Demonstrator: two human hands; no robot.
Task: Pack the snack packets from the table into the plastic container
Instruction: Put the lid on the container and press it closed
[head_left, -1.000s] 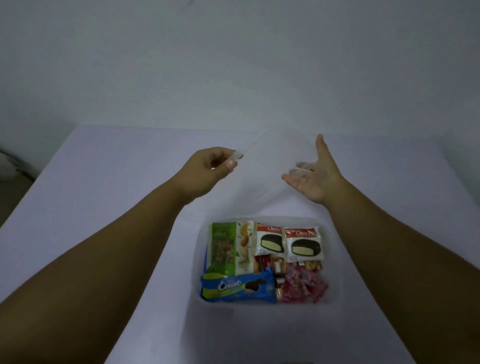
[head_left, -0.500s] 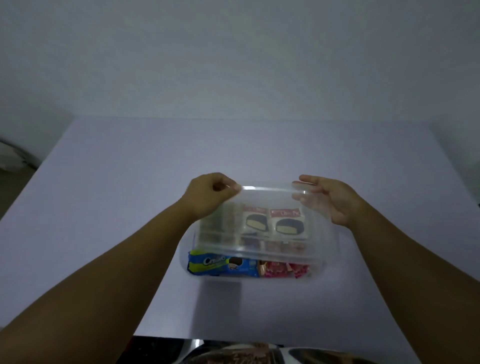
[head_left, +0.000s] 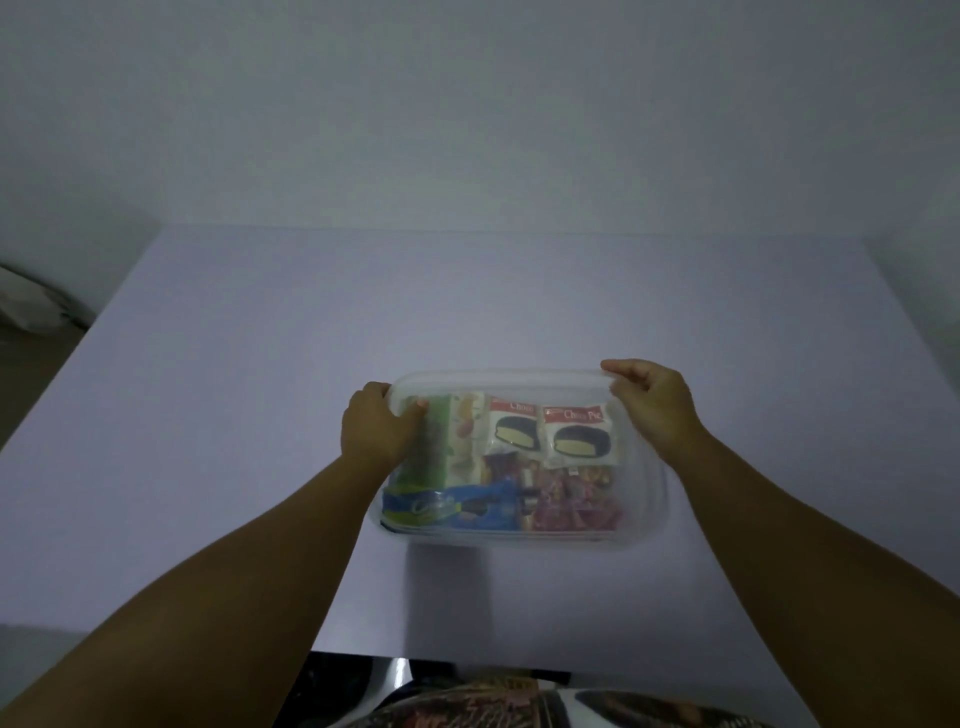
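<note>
We have brought the clear lid (head_left: 498, 382) down from the air onto the plastic container (head_left: 641, 512), where half a second ago it was only tilted over the far half. Our left hand (head_left: 376, 428) grips the lid's far left corner, fingers curled over the edge; our right hand (head_left: 652, 402) pinches the far right corner. The snack packets (head_left: 530, 457) all lie inside, under the lid, in the middle of the table (head_left: 260, 364). Packing looks finished; we judge that only pressing the lid shut remains
</note>
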